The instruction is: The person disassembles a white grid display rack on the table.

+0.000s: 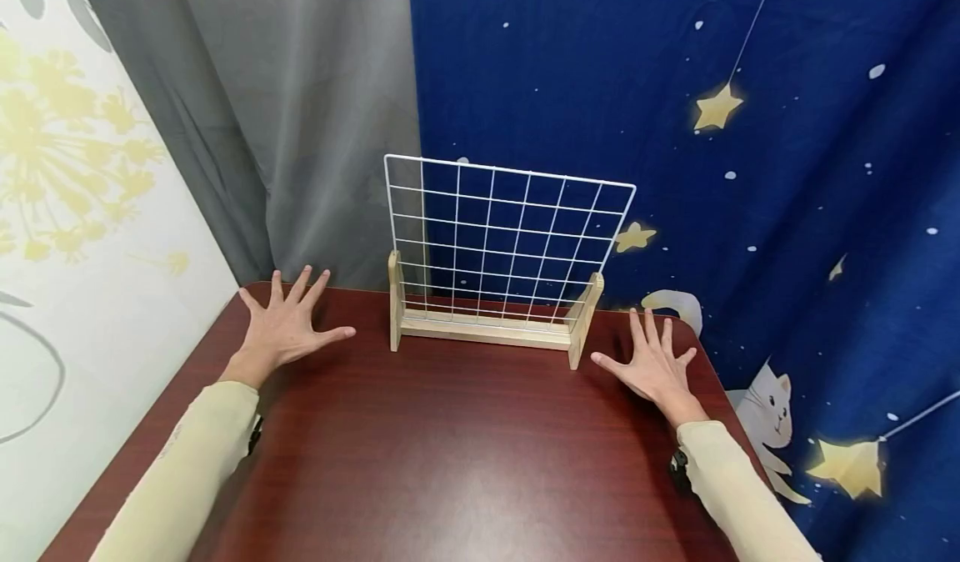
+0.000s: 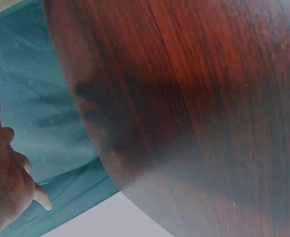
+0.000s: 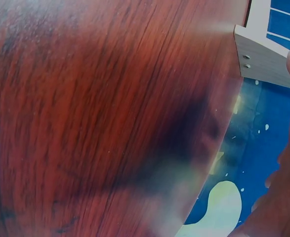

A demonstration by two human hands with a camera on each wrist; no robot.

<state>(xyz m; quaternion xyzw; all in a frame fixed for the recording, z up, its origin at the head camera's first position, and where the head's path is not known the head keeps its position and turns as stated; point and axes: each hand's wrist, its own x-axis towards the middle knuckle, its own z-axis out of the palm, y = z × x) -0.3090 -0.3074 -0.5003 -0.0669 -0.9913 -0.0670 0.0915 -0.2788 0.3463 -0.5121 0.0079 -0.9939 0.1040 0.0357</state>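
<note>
A white wire grid rack [image 1: 510, 249] stands in a pale wooden base [image 1: 487, 330] near the far edge of the table. To its left is my left hand [image 1: 283, 328], fingers spread wide, holding nothing. On the other side my right hand [image 1: 651, 362] is spread the same way, its thumb closest to the base's right wooden leg [image 1: 585, 322]. The left wrist view has the left hand [image 2: 9, 177] at its left edge. In the right wrist view, part of the right hand [image 3: 283, 173] shows, along with the wooden leg [image 3: 263, 57].
The dark red wooden table [image 1: 450, 445] has rounded far corners. Behind it hang a grey curtain [image 1: 322, 112] and a blue curtain [image 1: 570, 62] with stars and a cat. A white wall [image 1: 67, 312] with a yellow pattern borders the left side.
</note>
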